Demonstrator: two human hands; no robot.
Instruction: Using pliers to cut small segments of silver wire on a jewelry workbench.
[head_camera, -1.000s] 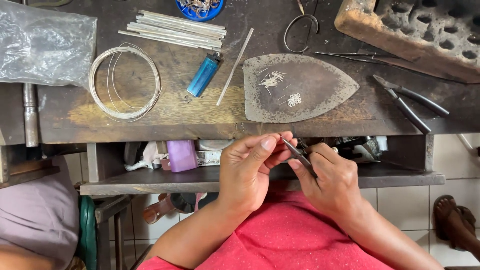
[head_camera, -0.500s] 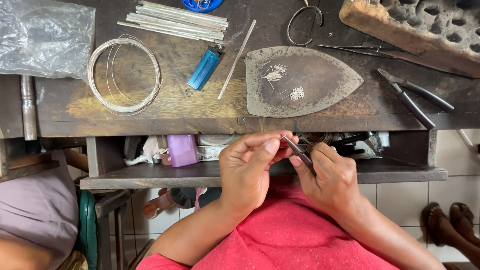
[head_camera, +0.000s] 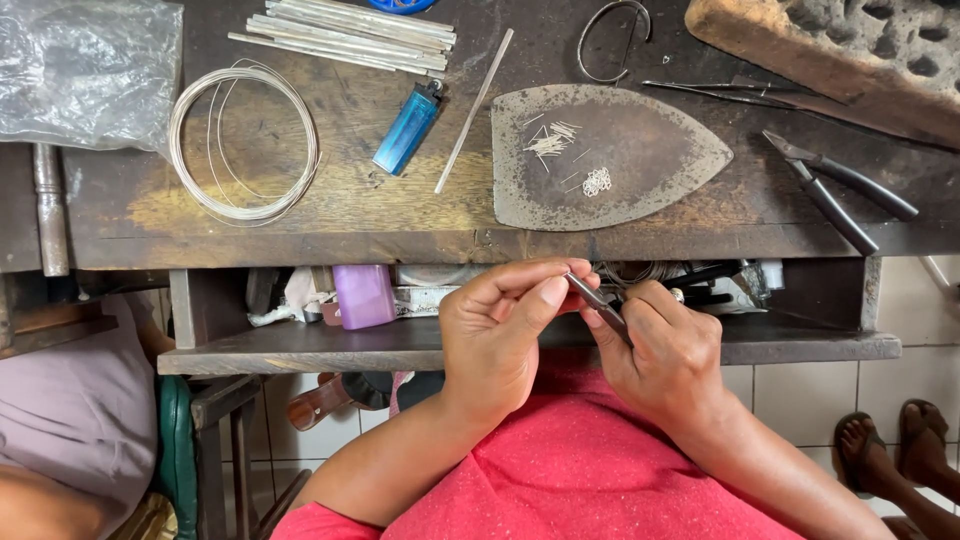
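Note:
Both hands meet just below the wooden bench's front edge (head_camera: 300, 250), over my red shirt. My right hand (head_camera: 665, 350) grips small dark pliers (head_camera: 598, 303), their tip pointing up and left. My left hand (head_camera: 500, 335) has thumb and fingers pinched together right at that tip; whatever small piece it pinches is too tiny to make out. On the bench above lies a flat iron-shaped metal plate (head_camera: 640, 165) carrying short silver wire bits (head_camera: 550, 142) and a small wire mesh piece (head_camera: 597, 181).
A wire coil (head_camera: 243, 140), blue lighter (head_camera: 407, 127), silver rods (head_camera: 345, 32), a thin rod (head_camera: 475, 98), black pliers (head_camera: 835, 190), tweezers (head_camera: 720, 90), a wire ring (head_camera: 610, 40), a pitted block (head_camera: 850, 50) and a plastic bag (head_camera: 85, 65) lie on the bench. A shelf (head_camera: 400, 345) holds a purple container (head_camera: 363, 295). Another person's sandalled feet (head_camera: 900, 450) are at right.
The hands stay together with the pliers; only tiny finger shifts show. The camera view has drifted slightly, moving the bench a little upward in the picture.

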